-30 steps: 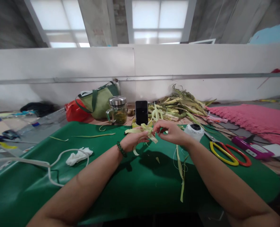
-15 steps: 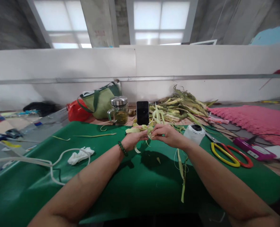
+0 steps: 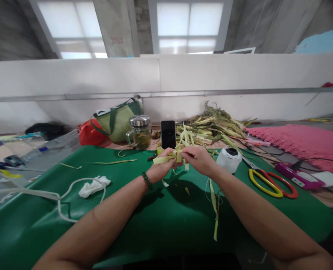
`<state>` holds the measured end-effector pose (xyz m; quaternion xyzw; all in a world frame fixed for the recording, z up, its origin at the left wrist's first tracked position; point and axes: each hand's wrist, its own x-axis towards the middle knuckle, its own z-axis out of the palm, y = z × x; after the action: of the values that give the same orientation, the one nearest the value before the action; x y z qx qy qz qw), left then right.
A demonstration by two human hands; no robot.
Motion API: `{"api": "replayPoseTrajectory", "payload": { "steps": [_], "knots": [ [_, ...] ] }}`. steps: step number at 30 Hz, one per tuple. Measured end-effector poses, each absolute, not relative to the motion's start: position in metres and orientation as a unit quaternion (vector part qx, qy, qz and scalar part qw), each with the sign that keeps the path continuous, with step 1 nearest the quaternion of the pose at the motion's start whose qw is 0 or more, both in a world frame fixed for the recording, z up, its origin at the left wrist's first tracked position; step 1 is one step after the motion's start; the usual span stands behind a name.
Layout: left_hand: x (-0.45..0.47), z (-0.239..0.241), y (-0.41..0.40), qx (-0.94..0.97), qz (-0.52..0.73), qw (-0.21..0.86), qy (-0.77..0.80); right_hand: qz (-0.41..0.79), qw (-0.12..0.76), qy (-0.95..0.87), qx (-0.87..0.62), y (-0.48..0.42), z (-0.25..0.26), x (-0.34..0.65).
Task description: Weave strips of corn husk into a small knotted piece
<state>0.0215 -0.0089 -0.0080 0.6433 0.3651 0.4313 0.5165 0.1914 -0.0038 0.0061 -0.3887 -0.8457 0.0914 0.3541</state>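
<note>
My left hand (image 3: 161, 169) is closed around a small bundle of pale green leaf strips (image 3: 160, 160), whose flat ends stick out to the left and hang below. My right hand (image 3: 199, 159) pinches the same strips from the right with thumb and fingertips; a small loop (image 3: 177, 152) shows between the two hands. Both hands are held above the green mat (image 3: 155, 225). Just behind them a black phone (image 3: 168, 135) stands upright. Scraps of leaf (image 3: 187, 191) lie on the mat below.
Scissors (image 3: 264, 182) and a white thread spool (image 3: 229, 160) lie to the right. A heap of leaves and stalks (image 3: 222, 122) is at the back. A lidded glass jar (image 3: 140, 137) stands left of the phone. White cable (image 3: 59, 197) and crumpled tissue (image 3: 94, 186) are at left.
My left hand has turned and its fingers have closed more around the strips. My right fingertips have shifted on the bundle, and a loop shows more clearly.
</note>
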Motion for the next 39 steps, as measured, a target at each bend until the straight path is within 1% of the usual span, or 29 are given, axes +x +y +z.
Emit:
{"api": "replayPoseTrajectory", "payload": {
  "steps": [2, 4, 7, 11, 14, 16, 19, 21, 23, 28, 31, 39],
  "knots": [
    [0.022, -0.008, -0.009, 0.647, 0.436, 0.503, 0.372, -0.014, 0.320, -0.861, -0.396, -0.006, 0.006, 0.191],
    [0.022, -0.008, -0.011, 0.663, 0.437, 0.474, 0.381, -0.084, 0.281, -0.867, -0.403, -0.009, 0.005, 0.190],
    [0.023, -0.007, -0.013, 0.697, 0.435, 0.406, 0.400, -0.131, 0.230, -0.869, -0.419, -0.012, 0.004, 0.188],
    [0.023, -0.008, -0.016, 0.739, 0.428, 0.330, 0.402, -0.140, 0.185, -0.860, -0.454, -0.015, 0.007, 0.185],
    [0.022, -0.010, -0.016, 0.758, 0.427, 0.304, 0.387, -0.086, 0.205, -0.853, -0.472, -0.012, 0.009, 0.185],
    [0.022, -0.011, -0.017, 0.765, 0.428, 0.294, 0.381, -0.017, 0.253, -0.846, -0.468, -0.008, 0.008, 0.186],
    [0.022, -0.010, -0.017, 0.762, 0.431, 0.314, 0.367, 0.094, 0.343, -0.816, -0.457, -0.001, 0.003, 0.189],
    [0.022, -0.009, -0.018, 0.757, 0.432, 0.332, 0.361, 0.140, 0.396, -0.788, -0.451, 0.002, -0.001, 0.189],
    [0.022, -0.008, -0.018, 0.756, 0.428, 0.335, 0.365, 0.179, 0.430, -0.767, -0.441, 0.002, -0.003, 0.187],
    [0.020, -0.009, -0.016, 0.753, 0.434, 0.340, 0.359, 0.291, 0.442, -0.753, -0.390, -0.002, 0.001, 0.183],
    [0.020, -0.010, -0.015, 0.750, 0.432, 0.354, 0.354, 0.299, 0.453, -0.743, -0.391, -0.003, 0.003, 0.183],
    [0.019, -0.011, -0.017, 0.770, 0.418, 0.337, 0.345, 0.343, 0.467, -0.706, -0.406, 0.002, -0.004, 0.179]
  ]
}}
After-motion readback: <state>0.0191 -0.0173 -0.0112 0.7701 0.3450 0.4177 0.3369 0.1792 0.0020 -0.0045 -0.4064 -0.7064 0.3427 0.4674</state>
